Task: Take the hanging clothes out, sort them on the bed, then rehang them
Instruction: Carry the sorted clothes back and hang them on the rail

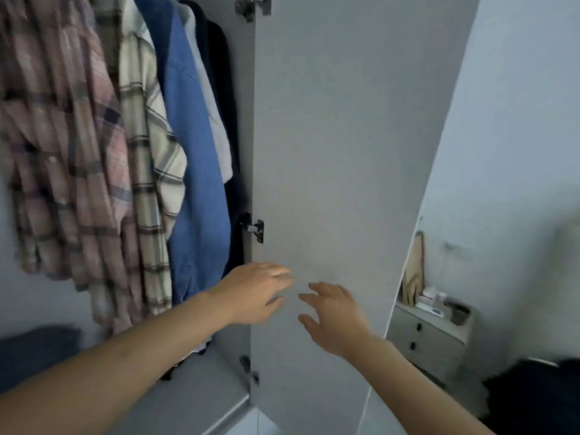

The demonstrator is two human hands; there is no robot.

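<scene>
Several garments hang inside the open wardrobe at the upper left: a pink plaid shirt (pixel 59 146), a cream plaid shirt (pixel 147 171), a blue shirt (pixel 194 171), a pale grey top (pixel 216 127) and a dark garment (pixel 229 98) at the far right of the rail. My left hand (pixel 254 293) reaches forward with relaxed fingers in front of the grey wardrobe door (pixel 345 136), low down beside the blue shirt's hem. My right hand (pixel 335 315) is spread open just right of it, against or close to the door. Neither hand holds anything.
The door stands open on hinges (pixel 254 229). A small grey drawer unit (pixel 430 337) with small items on top stands behind the door at the right. A dark fabric heap (pixel 539 400) lies at the lower right, and another dark blue fabric (pixel 34 350) at the lower left.
</scene>
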